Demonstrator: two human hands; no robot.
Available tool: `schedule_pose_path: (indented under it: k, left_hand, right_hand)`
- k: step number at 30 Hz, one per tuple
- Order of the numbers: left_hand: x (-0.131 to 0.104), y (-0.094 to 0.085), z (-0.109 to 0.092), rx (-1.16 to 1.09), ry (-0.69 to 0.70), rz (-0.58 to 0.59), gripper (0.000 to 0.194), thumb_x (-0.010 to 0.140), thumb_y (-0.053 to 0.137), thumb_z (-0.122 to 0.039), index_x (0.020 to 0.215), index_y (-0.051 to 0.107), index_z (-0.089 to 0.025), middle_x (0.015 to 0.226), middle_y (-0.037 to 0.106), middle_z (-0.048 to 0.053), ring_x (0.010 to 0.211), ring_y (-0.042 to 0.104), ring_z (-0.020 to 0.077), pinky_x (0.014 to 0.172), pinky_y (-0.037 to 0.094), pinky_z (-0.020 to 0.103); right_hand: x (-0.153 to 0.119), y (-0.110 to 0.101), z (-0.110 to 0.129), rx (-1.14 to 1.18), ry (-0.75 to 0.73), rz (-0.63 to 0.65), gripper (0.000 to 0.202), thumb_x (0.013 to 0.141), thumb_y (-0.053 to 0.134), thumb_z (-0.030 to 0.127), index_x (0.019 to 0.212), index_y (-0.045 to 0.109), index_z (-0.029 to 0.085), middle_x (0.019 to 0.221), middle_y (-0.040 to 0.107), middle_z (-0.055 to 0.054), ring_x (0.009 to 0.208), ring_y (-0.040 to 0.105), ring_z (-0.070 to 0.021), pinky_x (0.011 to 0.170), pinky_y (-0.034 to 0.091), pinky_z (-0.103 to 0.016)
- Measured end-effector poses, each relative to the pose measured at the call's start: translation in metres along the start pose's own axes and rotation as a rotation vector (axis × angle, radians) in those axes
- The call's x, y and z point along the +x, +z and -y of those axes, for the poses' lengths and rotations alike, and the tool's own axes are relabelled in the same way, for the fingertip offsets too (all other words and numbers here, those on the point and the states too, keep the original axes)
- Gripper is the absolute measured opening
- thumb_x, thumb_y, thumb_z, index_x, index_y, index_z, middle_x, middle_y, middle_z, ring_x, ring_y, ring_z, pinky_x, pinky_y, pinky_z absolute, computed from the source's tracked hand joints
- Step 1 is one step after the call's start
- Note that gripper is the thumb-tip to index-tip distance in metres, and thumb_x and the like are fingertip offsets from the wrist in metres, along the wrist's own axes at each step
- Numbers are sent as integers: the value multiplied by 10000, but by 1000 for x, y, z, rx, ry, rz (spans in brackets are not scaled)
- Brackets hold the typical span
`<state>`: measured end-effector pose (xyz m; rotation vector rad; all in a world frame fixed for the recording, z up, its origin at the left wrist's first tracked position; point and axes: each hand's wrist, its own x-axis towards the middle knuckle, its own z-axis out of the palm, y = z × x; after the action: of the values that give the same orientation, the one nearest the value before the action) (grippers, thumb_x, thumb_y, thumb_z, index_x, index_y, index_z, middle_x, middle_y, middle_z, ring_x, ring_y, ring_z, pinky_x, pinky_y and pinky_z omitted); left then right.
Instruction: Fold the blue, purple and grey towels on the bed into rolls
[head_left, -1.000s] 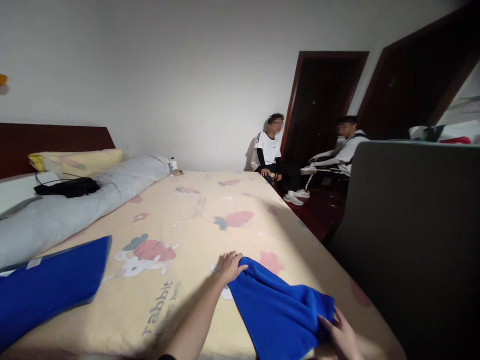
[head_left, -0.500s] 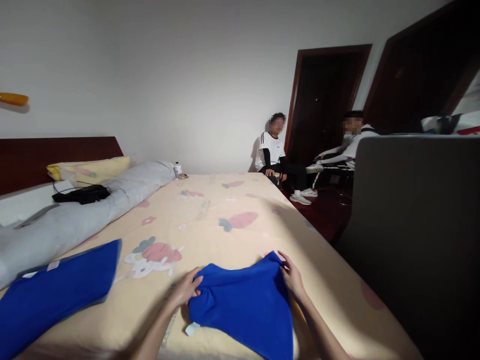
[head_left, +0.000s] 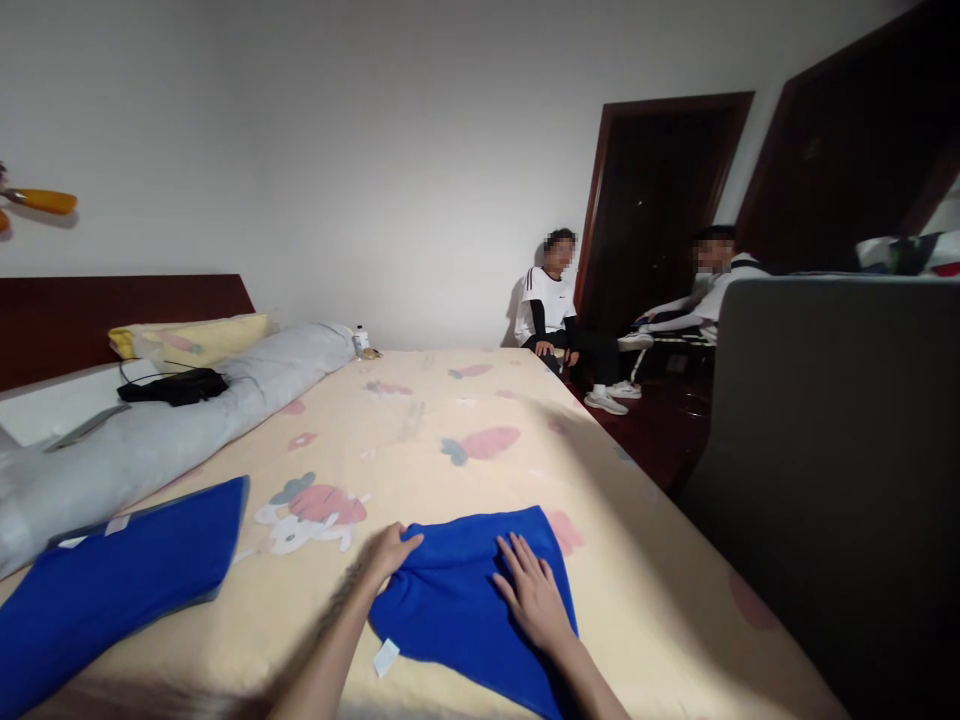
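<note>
A blue cloth [head_left: 465, 585] with a small white tag [head_left: 386, 658] at its lower left lies spread on the bed. My left hand [head_left: 388, 560] grips its upper left edge, thumb on top and the other fingers partly hidden under the fabric. Flat on the right part of the cloth rests my right hand [head_left: 534, 595], its fingers spread. Folds run across the cloth near my left hand. Another blue cloth [head_left: 127, 580], with white tags along its far edge, lies flat on the left side of the bed.
The bed [head_left: 405, 450] has a cream sheet with carrot and rabbit prints. A rolled grey quilt [head_left: 262, 380], a black bag [head_left: 180, 385] and a yellow pillow [head_left: 202, 340] lie near the headboard [head_left: 120, 310]. Two people sit beyond; a dark grey panel [head_left: 825, 480] stands at right.
My right hand has let go of the cloth's upper right corner and moved left and down onto its surface. That corner now lies flatter. My left hand stays at the left edge.
</note>
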<state>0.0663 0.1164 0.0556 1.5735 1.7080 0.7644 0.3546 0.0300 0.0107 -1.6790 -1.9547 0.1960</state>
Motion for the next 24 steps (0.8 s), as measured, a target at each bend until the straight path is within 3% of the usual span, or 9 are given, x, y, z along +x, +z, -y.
schedule_pose_path:
  k: [2, 4, 6, 8, 11, 13, 15, 18, 24]
  left_hand:
    - [14, 6, -8, -41, 43, -13, 145, 649, 750, -237, 712, 625, -201, 816, 729, 39, 912, 666, 254, 800, 465, 294]
    - [24, 9, -17, -108, 102, -36, 123, 665, 714, -184, 757, 634, -202, 896, 738, 38, 972, 660, 235, 828, 473, 285]
    - [28, 12, -24, -159, 164, -71, 127, 704, 666, -174, 825, 645, -206, 968, 732, 43, 1044, 640, 230, 883, 473, 303]
    - [24, 15, -29, -199, 230, -89, 197, 723, 640, -171, 916, 656, -210, 1035, 720, 53, 1100, 618, 230, 945, 458, 327]
    - [3, 27, -35, -245, 328, -34, 333, 716, 650, -174, 1045, 672, -221, 1134, 705, 65, 1114, 615, 225, 983, 446, 327]
    - [-12, 36, -36, -263, 366, 24, 308, 728, 655, -212, 1032, 699, -229, 1110, 719, 65, 1052, 640, 229, 957, 463, 324]
    - [-24, 44, -36, -279, 369, 57, 200, 750, 643, -266, 924, 731, -222, 1005, 741, 71, 960, 660, 238, 915, 481, 334]
    - [-31, 47, -32, -326, 320, 61, 171, 759, 626, -319, 811, 728, -193, 869, 736, 80, 877, 664, 243, 847, 502, 347]
    - [-31, 43, -20, -481, 203, 72, 344, 767, 589, -454, 942, 682, -174, 867, 706, 75, 824, 663, 213, 649, 528, 290]
  right_hand:
    - [-5, 2, 2, -7, -17, 76, 598, 948, 338, 565, 1476, 349, 285, 1558, 328, -83, 1447, 266, -261, 1140, 256, -519]
    - [-6, -1, 3, 14, -16, 74, 596, 941, 361, 557, 1467, 370, 277, 1562, 316, -91, 1449, 258, -270, 1142, 242, -531]
    - [-2, -8, 8, 83, -8, -8, 563, 922, 408, 541, 1418, 453, 278, 1545, 355, -103, 1428, 301, -300, 1123, 255, -554]
    - [9, -14, 20, 255, 20, -100, 503, 899, 447, 541, 1302, 578, 270, 1447, 495, -123, 1342, 421, -322, 1089, 305, -539]
    - [34, -11, 50, 655, 156, -48, 525, 874, 424, 623, 1001, 704, 198, 1020, 716, -133, 948, 661, -282, 869, 485, -414]
    - [52, 0, 69, 817, 240, 48, 620, 837, 391, 700, 817, 692, 159, 749, 704, -95, 619, 660, -225, 614, 501, -338]
    - [65, 16, 83, 861, 280, 75, 632, 778, 429, 737, 720, 659, 151, 600, 650, -54, 450, 594, -185, 471, 436, -295]
    - [72, 36, 91, 908, 334, 40, 523, 673, 596, 675, 703, 650, 155, 509, 609, -17, 429, 577, -168, 457, 412, -267]
    - [61, 42, 87, 990, 380, -48, 427, 593, 687, 539, 750, 697, 142, 522, 642, -33, 443, 580, -173, 487, 424, -279]
